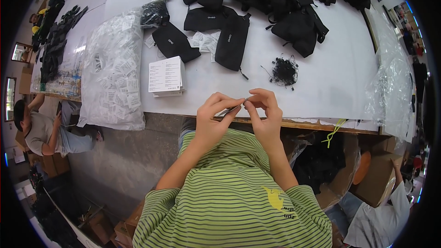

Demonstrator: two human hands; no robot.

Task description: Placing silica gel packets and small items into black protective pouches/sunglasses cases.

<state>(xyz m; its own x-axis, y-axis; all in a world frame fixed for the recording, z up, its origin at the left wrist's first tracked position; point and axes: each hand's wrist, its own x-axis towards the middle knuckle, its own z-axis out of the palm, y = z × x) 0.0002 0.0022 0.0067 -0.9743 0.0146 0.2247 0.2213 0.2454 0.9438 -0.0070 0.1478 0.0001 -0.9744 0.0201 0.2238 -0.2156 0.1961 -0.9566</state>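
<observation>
Both hands are meeting at the near edge of the white surface [321, 87], just above the person's striped shirt. Left hand [213, 117] is pinching one end of a thin dark cord [231, 109] between thumb and forefinger, fingers [227, 98] closed tight on it. Right hand [266, 110] is pinching the other end at the tip, fingers [257, 94] curled and nearly closed, thumb and index touching the cord; what exactly sits at that tip is too small to tell.

Cord is hanging in the air between the two hands, just off the surface edge, not resting on anything.

Doing it well, in my judgement: keeping both pinches close to the working end so the cord is not flexing, and holding the wrists steady near the chest.

Pose: both forearms are rising from the lower edge, elbows bent, wrists angling inward, hands almost touching.

A tangle of black cords [284, 71] is lying on the surface just beyond the right hand. Black pouches [232, 41] and a stack of printed leaflets [165, 76] are lying farther back.
</observation>
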